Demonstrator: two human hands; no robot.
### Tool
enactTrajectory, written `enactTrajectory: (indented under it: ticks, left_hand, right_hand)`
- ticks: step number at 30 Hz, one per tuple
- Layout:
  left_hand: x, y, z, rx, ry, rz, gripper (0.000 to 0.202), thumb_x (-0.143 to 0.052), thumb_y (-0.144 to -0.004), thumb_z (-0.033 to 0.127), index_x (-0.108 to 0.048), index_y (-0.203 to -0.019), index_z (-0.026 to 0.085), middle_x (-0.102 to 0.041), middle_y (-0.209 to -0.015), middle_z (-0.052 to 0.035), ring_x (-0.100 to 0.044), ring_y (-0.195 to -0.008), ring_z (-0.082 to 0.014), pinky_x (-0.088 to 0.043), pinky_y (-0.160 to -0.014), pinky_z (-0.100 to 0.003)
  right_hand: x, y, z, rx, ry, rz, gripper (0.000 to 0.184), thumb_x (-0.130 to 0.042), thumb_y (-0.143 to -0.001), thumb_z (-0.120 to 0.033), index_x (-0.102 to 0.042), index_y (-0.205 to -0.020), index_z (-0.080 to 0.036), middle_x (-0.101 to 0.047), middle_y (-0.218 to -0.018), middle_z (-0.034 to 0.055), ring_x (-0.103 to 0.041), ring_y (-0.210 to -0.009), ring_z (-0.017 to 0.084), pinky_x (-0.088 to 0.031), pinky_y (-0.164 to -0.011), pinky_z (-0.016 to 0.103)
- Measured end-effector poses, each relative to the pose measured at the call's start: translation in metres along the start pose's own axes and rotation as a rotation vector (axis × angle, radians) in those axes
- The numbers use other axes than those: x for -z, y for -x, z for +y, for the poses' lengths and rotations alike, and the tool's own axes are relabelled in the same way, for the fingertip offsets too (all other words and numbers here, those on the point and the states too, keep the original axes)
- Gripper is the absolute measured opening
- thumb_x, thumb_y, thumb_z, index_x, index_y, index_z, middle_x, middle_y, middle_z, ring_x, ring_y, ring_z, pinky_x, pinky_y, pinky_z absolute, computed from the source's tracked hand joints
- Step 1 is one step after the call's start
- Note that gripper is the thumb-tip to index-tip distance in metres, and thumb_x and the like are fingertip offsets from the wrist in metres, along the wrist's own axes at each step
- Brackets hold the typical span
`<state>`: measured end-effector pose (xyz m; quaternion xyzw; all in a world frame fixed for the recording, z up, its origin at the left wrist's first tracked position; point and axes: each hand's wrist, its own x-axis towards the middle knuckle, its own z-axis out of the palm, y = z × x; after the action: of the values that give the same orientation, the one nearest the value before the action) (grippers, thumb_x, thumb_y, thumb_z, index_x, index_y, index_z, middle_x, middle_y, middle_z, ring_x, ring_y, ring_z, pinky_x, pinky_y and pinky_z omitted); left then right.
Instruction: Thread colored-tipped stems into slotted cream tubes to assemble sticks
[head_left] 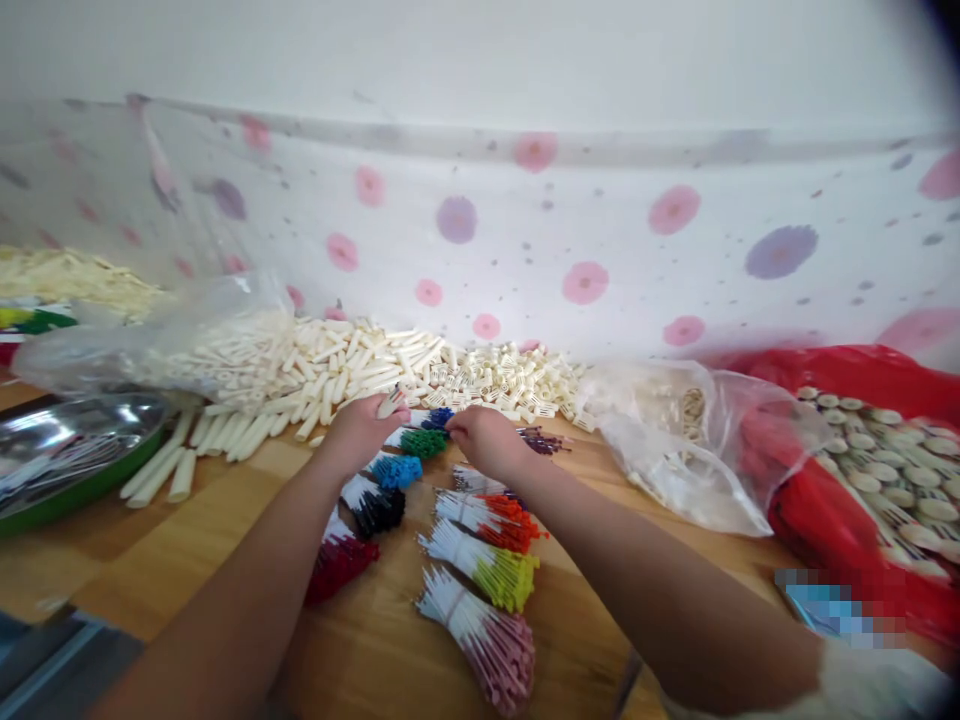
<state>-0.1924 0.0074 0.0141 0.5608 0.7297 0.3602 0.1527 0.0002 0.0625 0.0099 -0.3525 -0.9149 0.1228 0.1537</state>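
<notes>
My left hand (360,432) is closed around a small cream plastic piece (391,402), just in front of a heap of cream plastic tubes (330,370). My right hand (487,440) is pinched shut at the dark blue bundle (437,417) of thin sticks, fingertips touching it. Between and below my hands lie bundles of colour-tipped white sticks on the wooden table (180,545): green (422,441), light blue (395,470), black (375,508), dark red (339,563), orange-red (495,520), yellow (491,570), pink (487,640) and purple (541,439).
A pile of small cream ribbed parts (510,380) lies behind my right hand. Clear plastic bags (675,450) sit right, beside a red bag (862,480) holding round cream discs. A metal tray (67,440) on a green rim stands left. A flowered sheet (525,230) hangs behind.
</notes>
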Motion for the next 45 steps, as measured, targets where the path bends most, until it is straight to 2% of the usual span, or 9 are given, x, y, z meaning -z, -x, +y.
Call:
enactTrajectory:
  ticks: [3, 8, 13, 17, 22, 27, 30, 37, 45]
  left_hand:
    - [-0.015, -0.013, -0.026, -0.008, -0.005, -0.067, 0.037, -0.052, -0.073, 0.044, -0.067, -0.09, 0.015, -0.071, -0.082, -0.0044, -0.062, -0.076, -0.0217, -0.044, -0.066, -0.026]
    - [-0.028, -0.015, -0.042, -0.043, -0.031, -0.102, 0.035, -0.051, -0.075, 0.039, -0.067, -0.096, 0.016, -0.071, -0.093, -0.0071, -0.063, -0.087, -0.0243, -0.045, -0.073, -0.028]
    - [-0.028, -0.017, -0.047, -0.058, -0.091, -0.108, 0.033, -0.052, -0.076, 0.04, -0.068, -0.093, 0.017, -0.071, -0.089, -0.0081, -0.063, -0.083, -0.0256, -0.042, -0.07, -0.029]
    - [-0.023, -0.016, -0.045, -0.075, -0.114, -0.101, 0.031, -0.052, -0.076, 0.039, -0.069, -0.091, 0.017, -0.071, -0.088, -0.0088, -0.062, -0.084, -0.0257, -0.042, -0.071, -0.029]
    - [-0.011, 0.007, -0.003, -0.137, 0.01, -0.126, 0.033, -0.053, -0.076, 0.043, -0.069, -0.09, 0.017, -0.072, -0.084, -0.0052, -0.063, -0.075, -0.0217, -0.044, -0.068, -0.027]
    - [-0.029, 0.051, 0.075, -0.265, 0.227, -0.505, 0.017, -0.063, -0.069, 0.032, -0.068, -0.073, 0.017, -0.065, -0.066, 0.0006, -0.057, -0.062, -0.0163, -0.039, -0.057, -0.024]
    - [-0.051, 0.066, 0.103, -0.24, 0.353, -0.62, 0.012, -0.063, -0.067, 0.025, -0.062, -0.06, 0.015, -0.056, -0.054, 0.0029, -0.049, -0.053, -0.0121, -0.035, -0.052, -0.022]
    - [-0.094, 0.073, 0.106, -0.155, 0.607, -0.685, 0.025, -0.062, -0.076, 0.036, -0.062, -0.066, 0.014, -0.059, -0.056, -0.0001, -0.041, -0.045, -0.0074, -0.029, -0.044, -0.02]
    - [-0.108, 0.085, 0.092, -0.118, 0.724, -0.682, 0.024, -0.061, -0.08, 0.038, -0.057, -0.072, 0.015, -0.055, -0.056, 0.0023, -0.042, -0.047, -0.0067, -0.035, -0.046, -0.019]
  right_hand:
    - [-0.016, -0.03, -0.005, -0.013, 0.122, -0.12, 0.018, -0.053, -0.09, -0.023, -0.063, -0.102, -0.016, -0.065, -0.101, 0.0067, -0.061, -0.093, 0.019, -0.049, -0.081, 0.036]
    - [-0.03, -0.048, -0.014, -0.067, 0.262, -0.243, 0.028, -0.054, -0.09, -0.032, -0.056, -0.113, -0.015, -0.058, -0.113, 0.0077, -0.06, -0.096, 0.019, -0.052, -0.081, 0.04]
    - [-0.03, -0.048, -0.014, -0.109, 0.302, -0.244, 0.027, -0.054, -0.09, -0.032, -0.057, -0.111, -0.015, -0.06, -0.11, 0.0069, -0.06, -0.094, 0.018, -0.052, -0.081, 0.039]
    - [-0.01, -0.025, -0.007, -0.119, 0.273, -0.14, 0.013, -0.053, -0.087, -0.02, -0.063, -0.094, -0.015, -0.065, -0.098, 0.0104, -0.062, -0.087, 0.021, -0.049, -0.074, 0.033]
    - [0.033, 0.039, 0.002, -0.029, 0.136, -0.059, 0.014, -0.051, -0.08, -0.013, -0.063, -0.08, -0.02, -0.067, -0.081, 0.0024, -0.059, -0.072, 0.014, -0.043, -0.064, 0.024]
    - [0.056, 0.1, 0.011, 0.129, -0.304, 0.044, 0.013, -0.053, -0.077, -0.008, -0.062, -0.078, -0.018, -0.062, -0.073, -0.0023, -0.054, -0.065, 0.009, -0.041, -0.06, 0.019]
    - [0.053, 0.123, 0.022, 0.065, -0.56, 0.189, 0.009, -0.057, -0.077, -0.011, -0.063, -0.08, -0.017, -0.063, -0.077, -0.0006, -0.055, -0.067, 0.01, -0.044, -0.061, 0.022]
    - [0.026, 0.159, 0.048, -0.131, -1.309, 0.485, 0.019, -0.068, -0.074, -0.024, -0.067, -0.093, -0.021, -0.069, -0.078, -0.0003, -0.063, -0.068, 0.01, -0.052, -0.067, 0.027]
    - [0.016, 0.164, 0.041, -0.162, -1.426, 0.532, 0.015, -0.068, -0.077, -0.026, -0.069, -0.092, -0.022, -0.07, -0.075, -0.0016, -0.062, -0.065, 0.008, -0.05, -0.062, 0.022]
